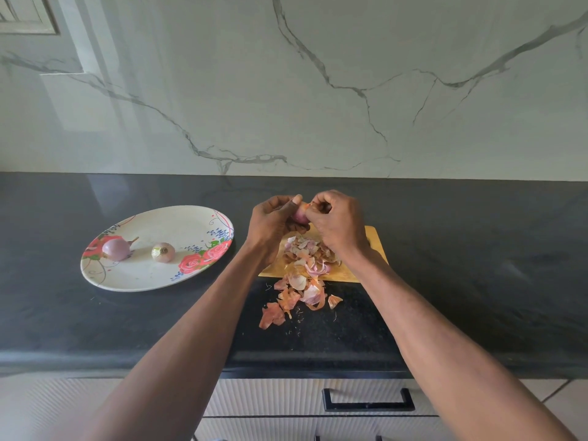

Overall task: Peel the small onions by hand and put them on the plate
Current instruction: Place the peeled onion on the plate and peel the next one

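Note:
My left hand (270, 222) grips a small pink onion (300, 217) above the far edge of a wooden board (372, 237). My right hand (337, 218) pinches a strip of orange skin (308, 205) at the top of that onion. To the left lies an oval flowered plate (178, 224) holding two peeled onions: a larger purple one (116, 249) with a stem and a smaller pale one (163, 251). Most of the held onion is hidden by my fingers.
A heap of onion peels (305, 259) covers the board and spills onto the black counter (461, 265) towards me, with loose scraps (272, 315) nearest the front edge. A marble wall rises behind. Drawers with a black handle (368, 401) sit below the counter.

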